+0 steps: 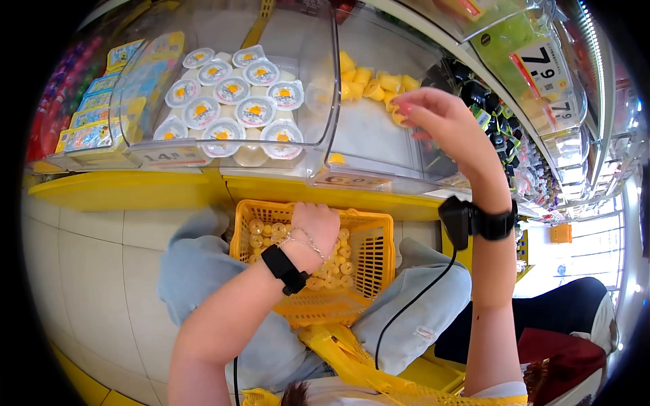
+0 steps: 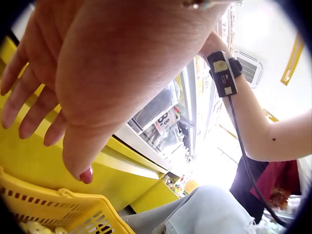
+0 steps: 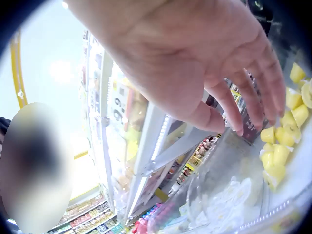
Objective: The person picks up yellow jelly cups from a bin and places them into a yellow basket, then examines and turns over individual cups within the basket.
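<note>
My right hand [image 1: 443, 125] reaches over a clear-walled bin [image 1: 372, 145], its fingers loosely bent. The right wrist view shows no item against the palm or between the fingers. Small yellow cups, apparently jelly cups [image 1: 372, 86], lie in a loose row along the bin's back, close by the fingertips. Over a yellow basket [image 1: 382, 267] hangs my left hand [image 1: 316, 227]. Its fingers [image 2: 36, 114] point down, spread and relaxed, with nothing in them. Several small pale-yellow cups [image 1: 332, 274] lie in the basket, partly hidden by the left hand and wrist.
Left of the bin, white-lidded cups [image 1: 230, 89] sit in a clear compartment, with blue-and-yellow packets [image 1: 95, 111] beyond. Black packages [image 1: 484, 95] fill the right side. A shelf with price tags [image 1: 538, 68] overhangs. The basket stands between the person's knees, before the yellow display base [image 1: 128, 189].
</note>
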{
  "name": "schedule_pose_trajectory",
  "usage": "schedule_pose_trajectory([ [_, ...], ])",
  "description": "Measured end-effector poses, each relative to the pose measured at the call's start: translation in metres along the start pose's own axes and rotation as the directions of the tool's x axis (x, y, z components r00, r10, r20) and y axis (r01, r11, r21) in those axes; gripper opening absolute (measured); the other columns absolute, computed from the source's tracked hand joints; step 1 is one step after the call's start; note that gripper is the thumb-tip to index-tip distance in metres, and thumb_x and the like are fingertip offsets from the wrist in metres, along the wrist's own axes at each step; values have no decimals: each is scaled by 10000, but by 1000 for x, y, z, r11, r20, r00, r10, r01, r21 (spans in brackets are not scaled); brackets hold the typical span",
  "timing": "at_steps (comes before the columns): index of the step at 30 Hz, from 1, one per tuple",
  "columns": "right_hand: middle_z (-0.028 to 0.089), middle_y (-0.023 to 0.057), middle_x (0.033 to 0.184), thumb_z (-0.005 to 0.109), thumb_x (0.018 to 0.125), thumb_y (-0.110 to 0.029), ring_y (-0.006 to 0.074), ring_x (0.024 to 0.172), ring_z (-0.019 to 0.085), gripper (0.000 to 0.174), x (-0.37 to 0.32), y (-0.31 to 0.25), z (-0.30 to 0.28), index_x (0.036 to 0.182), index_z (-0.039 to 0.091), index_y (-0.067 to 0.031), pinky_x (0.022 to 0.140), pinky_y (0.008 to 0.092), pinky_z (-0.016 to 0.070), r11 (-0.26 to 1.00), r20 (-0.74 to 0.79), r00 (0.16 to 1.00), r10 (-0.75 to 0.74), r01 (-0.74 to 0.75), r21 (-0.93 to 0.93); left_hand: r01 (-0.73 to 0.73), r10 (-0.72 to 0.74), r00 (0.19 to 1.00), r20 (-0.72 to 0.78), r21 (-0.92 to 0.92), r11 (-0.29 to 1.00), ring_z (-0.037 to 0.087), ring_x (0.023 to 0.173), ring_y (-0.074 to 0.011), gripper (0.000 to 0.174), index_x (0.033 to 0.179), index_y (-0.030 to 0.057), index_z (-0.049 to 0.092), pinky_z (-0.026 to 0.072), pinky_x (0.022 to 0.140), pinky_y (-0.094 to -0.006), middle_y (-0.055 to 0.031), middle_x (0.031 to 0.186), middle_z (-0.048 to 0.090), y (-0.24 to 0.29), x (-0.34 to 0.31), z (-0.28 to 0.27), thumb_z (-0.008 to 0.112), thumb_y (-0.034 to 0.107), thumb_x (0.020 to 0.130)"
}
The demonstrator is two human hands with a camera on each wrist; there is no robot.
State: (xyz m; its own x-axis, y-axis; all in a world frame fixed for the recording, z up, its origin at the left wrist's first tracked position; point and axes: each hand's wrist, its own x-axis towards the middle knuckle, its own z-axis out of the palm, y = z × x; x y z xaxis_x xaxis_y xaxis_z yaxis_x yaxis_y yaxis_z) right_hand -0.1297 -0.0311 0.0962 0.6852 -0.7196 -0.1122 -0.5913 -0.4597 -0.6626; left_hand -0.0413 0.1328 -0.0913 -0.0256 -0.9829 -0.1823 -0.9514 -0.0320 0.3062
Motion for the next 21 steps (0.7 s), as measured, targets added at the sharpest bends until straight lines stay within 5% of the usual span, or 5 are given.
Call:
schedule_pose_trajectory([
  [9,528,98,1254,659,809,-359,241,1153,467,630,86,-8,9,1375,488,-141,946,360,427,967,102,962,254,-254,-12,50,-50,999,11,29,998,648,918,-273,317,1007,75,661,452,803,-393,-93,945,665,1,5,0,678,323,810],
  [11,525,102,1263,687,787,-342,245,1147,473,680,100,-6,24,1393,457,-139,937,372,431,973,135,965,225,-216,-80,65,-67,995,80,31,997,644,963,-246,214,1039,115,675,432,812,-402,-66,1010,674,5,7,-5,581,194,865],
  [16,417,174,1438,779,712,-349,316,1292,438,882,143,-3,62,1451,360,-110,998,479,419,929,343,900,269,-149,-340,51,-51,998,21,20,999,642,941,-268,336,1027,71,662,445,806,-392,-99,988,667,3,6,-3,681,323,805],
  [18,480,163,1379,742,744,-352,332,1197,514,762,191,55,87,1401,435,-120,941,479,461,858,426,903,-50,257,-444,58,-58,998,-11,18,998,641,923,-280,417,1015,50,655,450,801,-384,-114,966,664,3,5,2,732,379,772],
  [21,575,144,1256,689,786,-360,351,1052,597,567,192,48,92,1291,550,-144,813,459,534,858,438,899,-13,235,-456,81,-81,997,-3,22,996,640,922,-280,409,1017,53,656,446,801,-384,-112,967,663,3,6,0,733,370,770],
])
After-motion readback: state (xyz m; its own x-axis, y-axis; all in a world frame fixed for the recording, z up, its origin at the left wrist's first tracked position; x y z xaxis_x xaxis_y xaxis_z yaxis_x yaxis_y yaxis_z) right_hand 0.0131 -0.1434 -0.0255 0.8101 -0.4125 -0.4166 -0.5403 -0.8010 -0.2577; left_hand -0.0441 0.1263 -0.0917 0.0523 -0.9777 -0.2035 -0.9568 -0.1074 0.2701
